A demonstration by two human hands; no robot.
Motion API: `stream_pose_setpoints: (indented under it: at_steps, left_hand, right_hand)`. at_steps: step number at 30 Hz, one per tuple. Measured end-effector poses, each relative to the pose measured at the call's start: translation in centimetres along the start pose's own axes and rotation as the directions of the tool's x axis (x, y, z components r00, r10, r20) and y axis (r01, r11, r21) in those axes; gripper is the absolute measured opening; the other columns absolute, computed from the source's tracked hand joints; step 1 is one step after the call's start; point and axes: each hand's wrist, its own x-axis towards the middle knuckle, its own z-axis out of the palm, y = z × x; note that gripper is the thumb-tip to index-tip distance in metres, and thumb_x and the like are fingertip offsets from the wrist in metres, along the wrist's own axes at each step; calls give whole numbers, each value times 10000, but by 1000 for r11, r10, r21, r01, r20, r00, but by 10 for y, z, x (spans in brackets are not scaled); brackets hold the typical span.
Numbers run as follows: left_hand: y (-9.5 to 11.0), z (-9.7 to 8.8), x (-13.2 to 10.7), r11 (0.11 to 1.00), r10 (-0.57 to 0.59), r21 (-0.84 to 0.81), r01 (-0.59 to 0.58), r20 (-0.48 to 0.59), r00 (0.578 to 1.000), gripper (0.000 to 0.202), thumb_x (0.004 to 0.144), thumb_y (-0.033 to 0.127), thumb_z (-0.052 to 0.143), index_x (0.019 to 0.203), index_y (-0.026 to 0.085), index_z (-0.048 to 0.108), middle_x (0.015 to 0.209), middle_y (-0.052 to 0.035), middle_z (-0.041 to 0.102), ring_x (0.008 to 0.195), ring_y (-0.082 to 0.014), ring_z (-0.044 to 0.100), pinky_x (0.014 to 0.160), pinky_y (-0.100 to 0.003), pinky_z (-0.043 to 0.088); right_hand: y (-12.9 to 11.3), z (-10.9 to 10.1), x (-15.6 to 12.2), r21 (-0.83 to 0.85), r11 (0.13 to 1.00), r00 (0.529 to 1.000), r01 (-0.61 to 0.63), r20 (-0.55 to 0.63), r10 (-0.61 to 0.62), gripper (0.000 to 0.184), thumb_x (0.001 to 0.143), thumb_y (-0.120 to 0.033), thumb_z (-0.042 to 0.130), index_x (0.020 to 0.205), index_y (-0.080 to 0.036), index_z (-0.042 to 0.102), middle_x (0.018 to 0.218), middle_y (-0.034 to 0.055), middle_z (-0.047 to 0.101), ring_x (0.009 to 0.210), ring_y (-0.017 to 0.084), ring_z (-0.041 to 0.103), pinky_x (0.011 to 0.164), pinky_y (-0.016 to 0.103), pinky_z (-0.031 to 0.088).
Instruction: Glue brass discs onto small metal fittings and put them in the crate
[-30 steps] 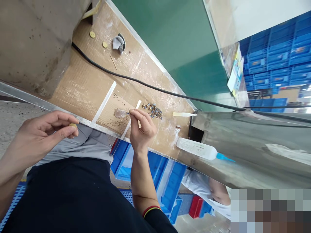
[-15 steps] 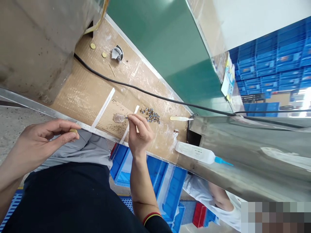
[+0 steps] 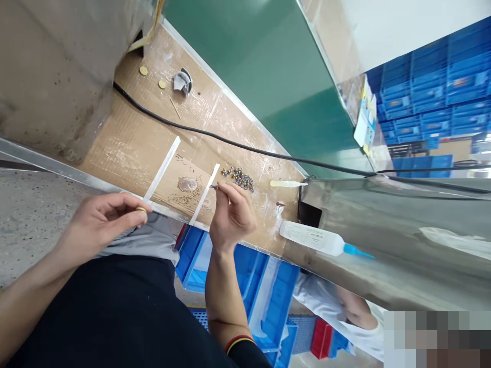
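Gold disc (image 3: 141, 209) pinched in left hand (image 3: 103, 225); right hand (image 3: 232, 217) pinching one thin pick (image 3: 214, 187)

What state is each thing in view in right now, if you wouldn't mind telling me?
Left hand: pinching a small gold-coloured disc
Right hand: pinching a thin pick
Loose beads: heaped on the cardboard
Round translucent disc: lying flat
Wooden spatula: lying flat
White squeeze bottle: lying on its side, blue nozzle fitted
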Motion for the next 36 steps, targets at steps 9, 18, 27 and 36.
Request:
stream_pose_setpoints:
  at_steps: [9, 18, 27, 36]
  left_hand:
    - [4, 45, 9, 989, 62, -135, -54, 58, 996, 253, 1028, 383, 894, 1239, 244, 888, 961, -41, 906, 859, -191, 886, 852, -251, 736]
    - [9, 52, 2, 988, 113, -119, -101, 104, 988, 324, 1062, 412, 872, 1359, 283, 878, 1217, -49, 913, 1017, -221, 910, 993, -307, 753]
    - [12, 56, -4, 962, 254, 85, -259, 62, 965, 287, 1093, 305, 822, 1376, 324, 863, 1302, 18, 897, 1170, -207, 889, 1072, -272, 717]
    - [9, 57, -9, 874, 413, 265, -407, 34, 910, 304, 1124, 237, 780, 1420, 291, 822, 1301, 35, 897, 1118, -160, 892, 1033, -210, 687]
  right_hand:
    - [-53, -11, -25, 298, 927, 973, -229, 110, 205, 173, 1075, -162, 769, 1133, -291, 870, 1078, 34, 869, 1010, 223, 865, 911, 410, 743]
    - [-57, -6, -39, 239, 967, 992, -83, 110, 58, 244, 1082, -130, 770, 1210, -321, 853, 1140, 30, 875, 1000, 212, 881, 899, 387, 773]
    - [-59, -5, -38, 259, 966, 994, -20, 108, -9, 343, 1066, -87, 783, 1291, -336, 853, 1160, 24, 885, 1005, 209, 888, 889, 369, 781]
    - [-61, -6, -38, 214, 976, 993, 31, 105, -55, 361, 1063, -85, 782, 1314, -336, 851, 1162, 30, 890, 999, 219, 896, 899, 385, 797]
